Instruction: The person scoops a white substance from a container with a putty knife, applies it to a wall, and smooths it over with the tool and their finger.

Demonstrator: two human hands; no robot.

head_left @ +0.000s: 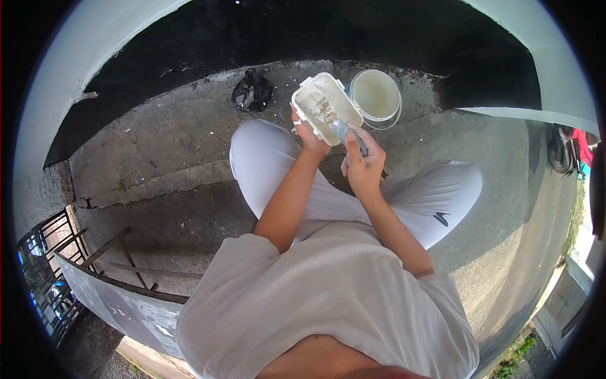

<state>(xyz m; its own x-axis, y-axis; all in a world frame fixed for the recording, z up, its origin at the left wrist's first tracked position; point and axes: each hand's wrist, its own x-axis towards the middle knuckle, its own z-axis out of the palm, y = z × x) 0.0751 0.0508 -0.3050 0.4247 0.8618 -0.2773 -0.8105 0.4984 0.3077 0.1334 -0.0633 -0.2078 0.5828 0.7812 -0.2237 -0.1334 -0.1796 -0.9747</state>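
Note:
My left hand [309,135] is closed on the near left side of a white plastic container [346,108], tilted so its inside shows. Whitish paste smears the container's inner wall. In my right hand [366,163] is a putty knife [339,129] with a grey-blue, paste-smudged look; its blade reaches into the container, where a clump of pale, crumbly paste [323,110] lies at the tip. Some white residue marks the fingers of both hands. A round white bucket [399,101] stands just beyond the container, to its right, its inside pale.
A black plastic bag [252,90] lies on the worn concrete floor [145,148] to the left. The dark opening [303,31] lies beyond the concrete edge. At lower left is a metal railing [126,259]; a wheel [559,151] and a person in red [582,148] appear far right.

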